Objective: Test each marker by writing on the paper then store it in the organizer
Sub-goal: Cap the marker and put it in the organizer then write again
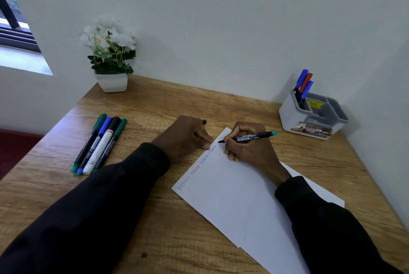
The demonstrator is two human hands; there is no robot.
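Pinched the green-tailed marker (254,136) pen-fashion in the right hand (247,149), fingers and thumb curled round the barrel, tip down on the paper (232,196) near its far corner, just past the last of the words (199,163) written in a row along the left edge. Read its long axis as roughly 9-to-3 o'clock: tip toward 9, coloured tail toward 3 and tilted a little up. Rested the left hand (188,136) just beside it at 9 o'clock, fingertips (207,146) bent down onto the paper's edge. Spotted a small dark end (204,122), probably the cap, poking out at 12 o'clock of that hand; could not tell whether gripped there or merely lying behind the knuckles.

Found the white organizer (287,116) at 2 o'clock from the right hand, well apart, near the table's (177,229) far right corner. Counted three stored markers (304,84) standing tilted in its tall back-left compartment: two blue, one red. Made out only a yellow sticker (316,103) in the remaining compartments.

Judged the right hand much the nearer for the carry, with the tail aimed that way. Reckoned on recapping first, with both hands meeting. Counted four loose markers (99,143) side by side, touching, at 9 o'clock of the left hand, axes 1-to-7 o'clock, within that hand's easier reach.
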